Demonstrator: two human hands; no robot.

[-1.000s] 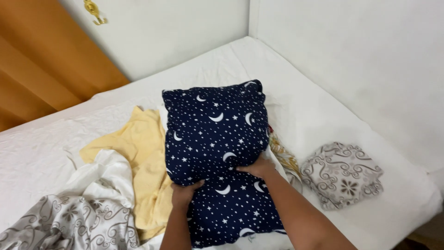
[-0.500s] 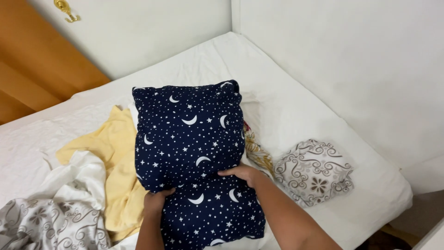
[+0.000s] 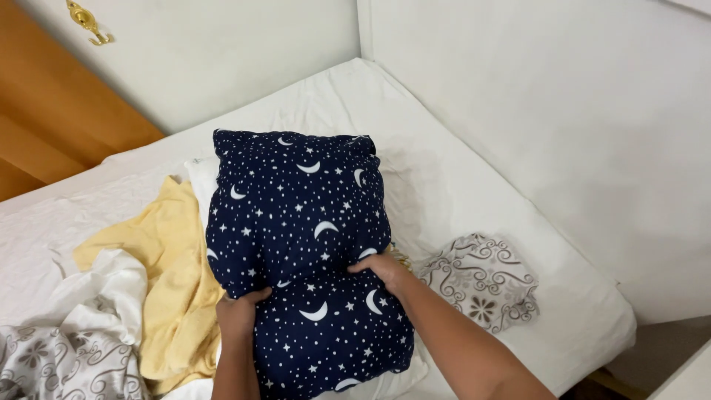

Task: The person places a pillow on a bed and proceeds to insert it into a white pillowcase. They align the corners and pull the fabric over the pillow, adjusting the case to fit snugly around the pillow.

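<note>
Both hands, left [image 3: 241, 312] and right [image 3: 384, 270], fingers curled and pinching soft navy moon-and-star fabric, squeeze the plump pillow [image 3: 300, 222] at its waist on the smooth white bed [image 3: 444, 185], beside crumpled yellow cloth [image 3: 167, 259] and a grey-patterned bundle [image 3: 481, 278].

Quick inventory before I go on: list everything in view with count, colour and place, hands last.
pillow in starry case: one, navy with white moons and stars, middle of the bed, gripped at both sides
yellow cloth: one, pale yellow, crumpled left of the pillow
white cloth: one, white, bunched at the lower left
patterned cloth: one, grey and white swirls, bottom left corner
folded patterned piece: one, grey and white, right of the pillow
bed sheet: one, white, covering the mattress
left hand: pressing the pillow's left side
right hand: pressing its right side
</note>
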